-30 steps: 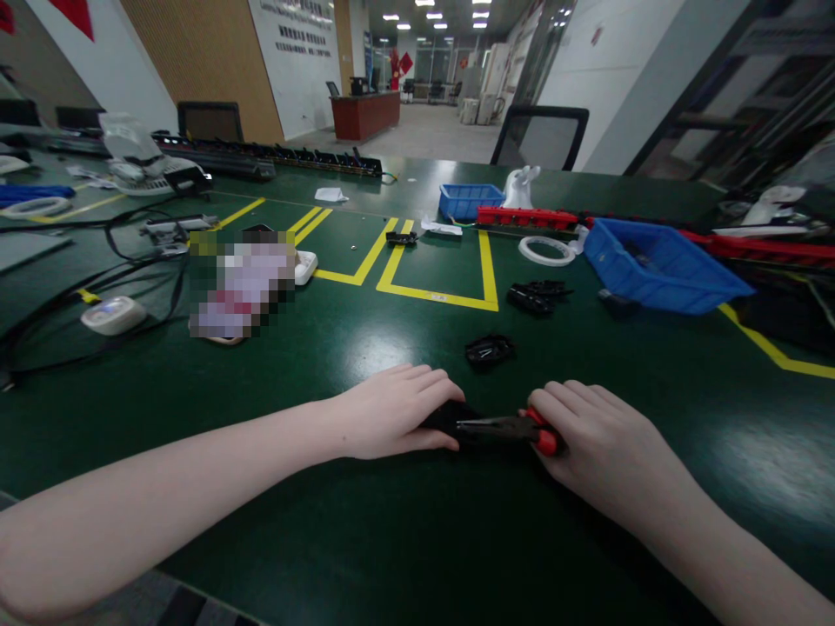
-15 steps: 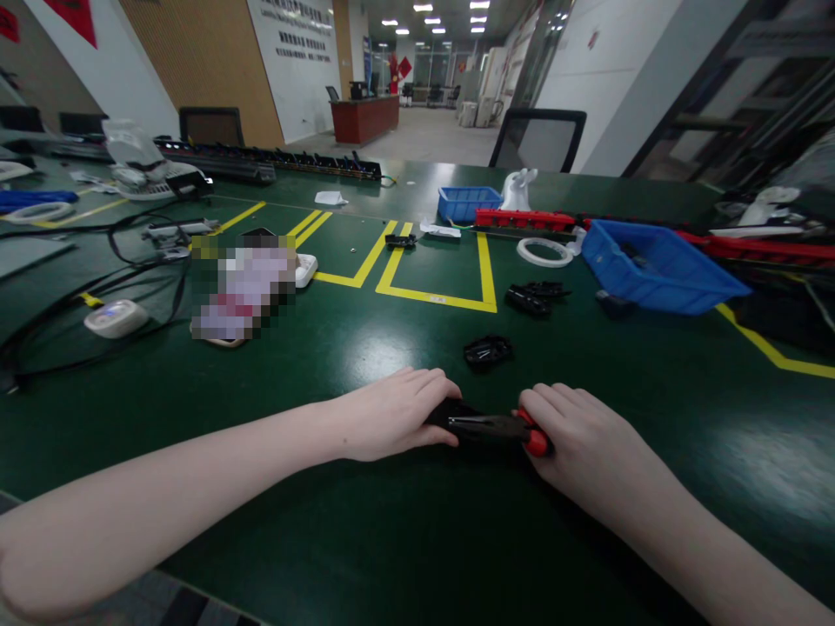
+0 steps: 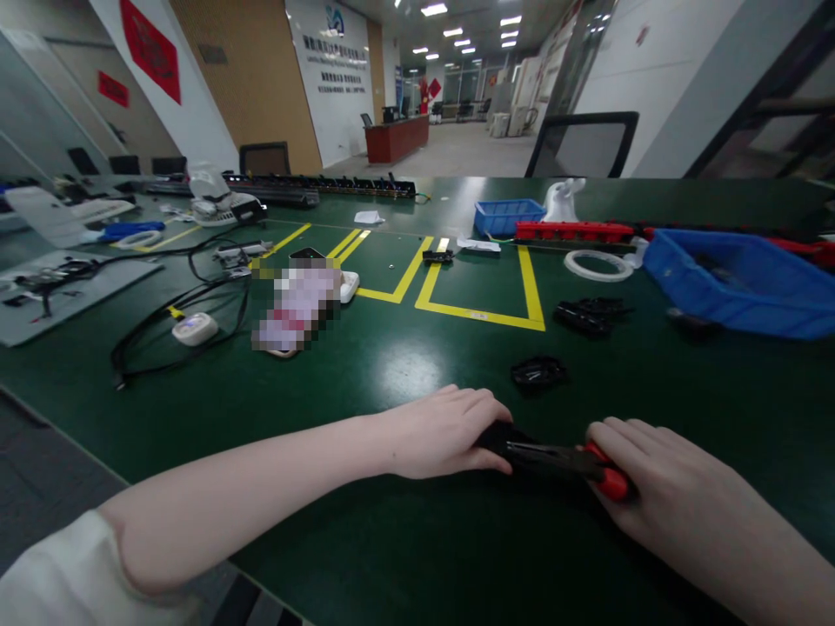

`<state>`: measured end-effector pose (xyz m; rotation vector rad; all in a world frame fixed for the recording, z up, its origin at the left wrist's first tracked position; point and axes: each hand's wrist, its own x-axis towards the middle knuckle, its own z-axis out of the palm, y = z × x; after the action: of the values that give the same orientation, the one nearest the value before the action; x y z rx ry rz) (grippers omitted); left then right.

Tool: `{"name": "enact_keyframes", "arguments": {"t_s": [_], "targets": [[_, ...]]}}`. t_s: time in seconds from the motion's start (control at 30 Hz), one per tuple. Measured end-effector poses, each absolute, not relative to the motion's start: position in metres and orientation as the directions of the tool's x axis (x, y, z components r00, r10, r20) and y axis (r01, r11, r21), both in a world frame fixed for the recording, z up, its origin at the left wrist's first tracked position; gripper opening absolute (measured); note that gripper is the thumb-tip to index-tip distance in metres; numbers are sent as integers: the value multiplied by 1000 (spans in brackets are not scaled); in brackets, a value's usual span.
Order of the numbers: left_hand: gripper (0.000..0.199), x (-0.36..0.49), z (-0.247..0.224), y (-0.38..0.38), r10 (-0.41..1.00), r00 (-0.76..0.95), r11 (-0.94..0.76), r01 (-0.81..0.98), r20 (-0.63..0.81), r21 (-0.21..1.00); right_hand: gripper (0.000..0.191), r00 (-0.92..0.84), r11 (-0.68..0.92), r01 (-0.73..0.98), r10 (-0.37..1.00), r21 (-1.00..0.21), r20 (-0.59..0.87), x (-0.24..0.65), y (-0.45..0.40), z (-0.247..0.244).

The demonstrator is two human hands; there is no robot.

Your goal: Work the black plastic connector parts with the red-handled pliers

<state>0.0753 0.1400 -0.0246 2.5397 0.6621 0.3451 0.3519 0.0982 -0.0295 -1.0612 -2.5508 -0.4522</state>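
My left hand point(image 3: 450, 432) is closed on a black part point(image 3: 497, 437), low over the green table. In my right hand point(image 3: 652, 469) are pliers point(image 3: 554, 458) with red handles, gripped by the handles. Their dark jaws point left and meet the black part beside my left fingertips; what exactly they touch there is too dark to tell. Just beyond my hands lies a black piece point(image 3: 538, 372) on the table. Farther back and to the right is a small pile of black pieces point(image 3: 591, 315).
A blue bin point(image 3: 744, 300) stands at the right, near a white tape ring point(image 3: 598, 265). A smaller blue bin point(image 3: 507, 216) is farther back. On the left are a phone point(image 3: 300, 309), black cables point(image 3: 140, 376) and a white round device point(image 3: 195, 329).
The view has turned to the left, so the table and both hands appear farther right. Both hands keep their hold on the black part and the pliers.
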Motion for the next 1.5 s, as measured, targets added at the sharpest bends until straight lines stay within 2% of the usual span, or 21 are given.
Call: {"name": "enact_keyframes", "arguments": {"t_s": [0.1, 0.23, 0.33, 0.53, 0.7, 1.03, 1.33, 1.5], "targets": [[41, 76, -24, 141, 518, 847, -759, 392, 118, 519, 13, -659, 682, 719, 608, 134, 442, 348, 97, -26], [42, 77, -24, 140, 522, 845, -752, 393, 114, 529, 38, -645, 687, 722, 622, 87, 443, 342, 95, -21], [42, 77, -24, 140, 531, 841, -742, 402, 103, 537, 46, -645, 699, 711, 600, 83, 473, 341, 96, -17], [39, 75, -26, 141, 542, 832, -727, 395, 117, 561, 39, -641, 690, 712, 564, 131, 520, 343, 97, -16], [38, 76, -24, 139, 581, 810, -697, 444, 81, 563, 32, -604, 661, 746, 618, 85, 504, 340, 93, -15], [41, 77, -20, 136, 595, 803, -682, 484, 32, 548, 32, -616, 660, 743, 611, 109, 497, 341, 90, -14], [39, 78, -21, 135, 587, 808, -701, 475, 51, 532, 37, -622, 641, 753, 623, 147, 474, 340, 88, -13], [37, 77, -22, 134, 577, 813, -712, 455, 76, 535, 37, -604, 629, 770, 666, 107, 437, 337, 88, -14]]}}
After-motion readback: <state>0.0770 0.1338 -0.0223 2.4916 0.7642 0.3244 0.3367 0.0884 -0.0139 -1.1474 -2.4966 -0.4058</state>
